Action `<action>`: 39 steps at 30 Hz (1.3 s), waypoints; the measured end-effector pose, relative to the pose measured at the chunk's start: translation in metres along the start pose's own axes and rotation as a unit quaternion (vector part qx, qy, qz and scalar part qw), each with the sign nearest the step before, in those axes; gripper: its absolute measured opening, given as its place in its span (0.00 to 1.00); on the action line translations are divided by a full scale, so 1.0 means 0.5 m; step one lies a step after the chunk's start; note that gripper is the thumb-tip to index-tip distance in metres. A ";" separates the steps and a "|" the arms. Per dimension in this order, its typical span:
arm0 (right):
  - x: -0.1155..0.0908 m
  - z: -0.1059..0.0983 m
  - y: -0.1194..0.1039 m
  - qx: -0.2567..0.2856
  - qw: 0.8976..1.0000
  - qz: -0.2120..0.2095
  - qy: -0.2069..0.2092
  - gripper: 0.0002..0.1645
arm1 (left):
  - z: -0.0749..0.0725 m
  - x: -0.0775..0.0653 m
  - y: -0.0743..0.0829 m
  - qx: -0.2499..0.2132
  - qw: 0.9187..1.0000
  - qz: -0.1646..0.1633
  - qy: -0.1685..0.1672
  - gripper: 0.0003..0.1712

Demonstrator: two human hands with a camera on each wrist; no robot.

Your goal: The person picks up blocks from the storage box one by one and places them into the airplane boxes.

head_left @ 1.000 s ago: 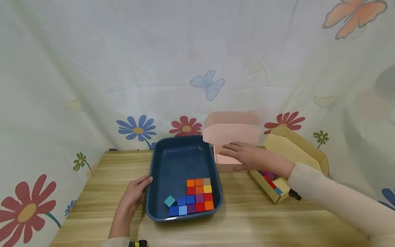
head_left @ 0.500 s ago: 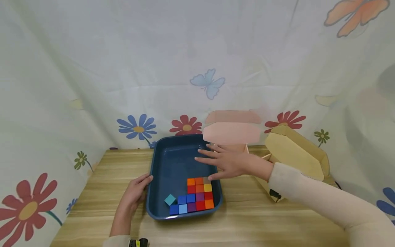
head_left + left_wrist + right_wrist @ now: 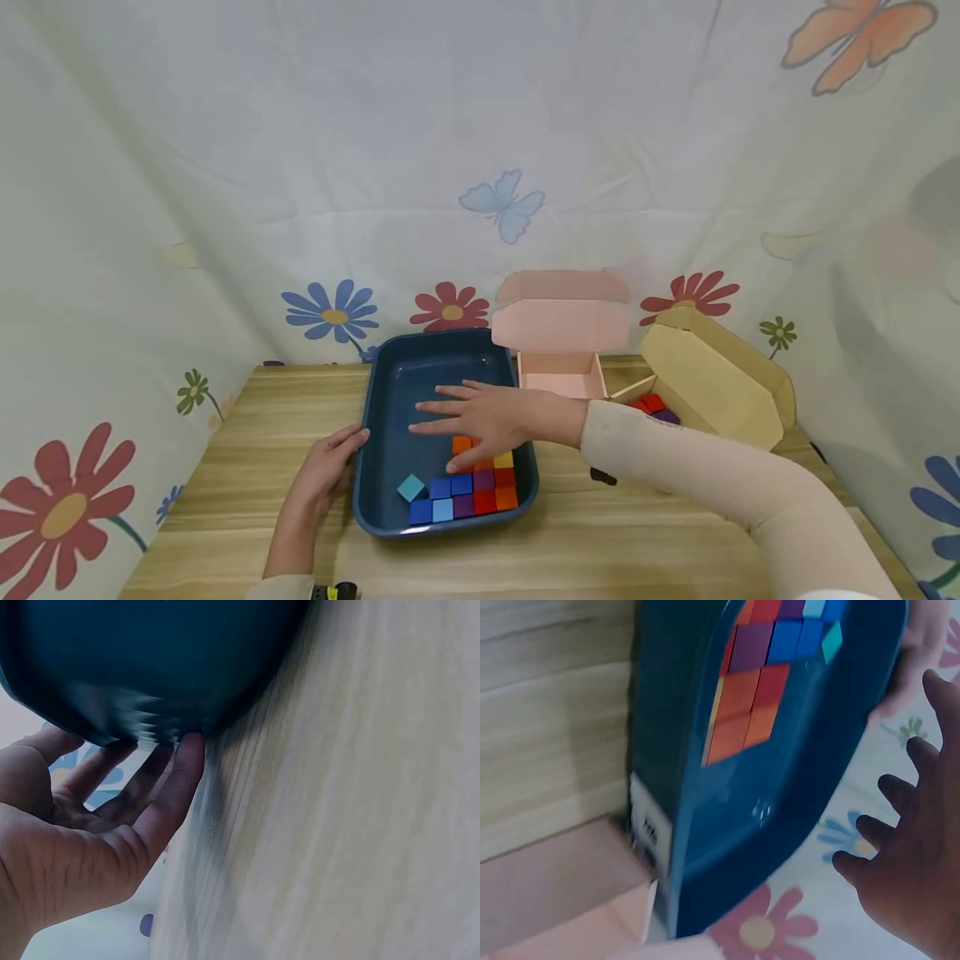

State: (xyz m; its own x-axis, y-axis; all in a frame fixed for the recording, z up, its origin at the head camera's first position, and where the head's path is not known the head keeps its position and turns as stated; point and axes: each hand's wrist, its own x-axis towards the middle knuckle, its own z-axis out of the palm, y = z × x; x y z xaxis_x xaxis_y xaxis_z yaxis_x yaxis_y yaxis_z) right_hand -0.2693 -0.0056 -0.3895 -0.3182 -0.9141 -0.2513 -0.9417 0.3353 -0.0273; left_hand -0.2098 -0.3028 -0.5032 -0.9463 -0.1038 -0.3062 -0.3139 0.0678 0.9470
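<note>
A dark blue rectangular tray (image 3: pixel 431 358) lies on the wooden table. Several coloured cubes stand in rows at its near right corner, among them a purple cube (image 3: pixel 751 646) and a light blue cube (image 3: pixel 442 509). Turned askew beside them is a teal cube (image 3: pixel 411 487). My left hand (image 3: pixel 326 471) grips the tray's left side, thumb at the rim and fingertips against the outer wall in the left wrist view. Over the tray my right hand (image 3: pixel 480 417) is spread palm down, holding nothing; it hides part of the back rows of cubes.
Right of the tray a pink box (image 3: pixel 561 325) has its lid raised. Farther right, an open yellow box (image 3: pixel 712 367) contains cubes, including a red cube (image 3: pixel 654 403); my right sleeve (image 3: pixel 697 458) covers part of it. A flower-print curtain (image 3: pixel 360 125) hangs behind the table.
My right hand has moved left from above the pink box to over the tray, fingers spread. My left hand stays at the tray's left side, and the cubes keep their arrangement.
</note>
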 end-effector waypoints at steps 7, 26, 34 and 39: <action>0.076 0.021 -0.042 -0.050 0.996 -0.055 -0.057 0.42 | -0.002 -0.003 -0.001 0.004 1.000 0.004 0.001 0.38; 0.193 0.048 -0.085 -0.075 0.976 -0.148 -0.140 0.30 | -0.003 -0.005 0.000 -0.007 1.000 0.003 -0.017 0.41; 0.189 0.038 -0.088 -0.040 0.978 -0.137 -0.149 0.28 | -0.002 0.002 0.000 -0.014 1.000 0.000 -0.013 0.40; 0.188 0.039 -0.088 -0.018 0.981 -0.130 -0.142 0.27 | -0.002 0.002 -0.001 -0.016 1.000 -0.001 -0.013 0.39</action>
State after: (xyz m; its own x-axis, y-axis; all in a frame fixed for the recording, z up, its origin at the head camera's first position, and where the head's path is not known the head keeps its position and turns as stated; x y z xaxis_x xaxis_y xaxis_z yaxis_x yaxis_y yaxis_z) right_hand -0.2557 -0.1016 -0.4309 -0.0277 -0.8660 -0.4993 -0.9921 0.0851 -0.0926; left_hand -0.2104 -0.3037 -0.5038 -0.9477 -0.0784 -0.3092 -0.3126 0.0352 0.9492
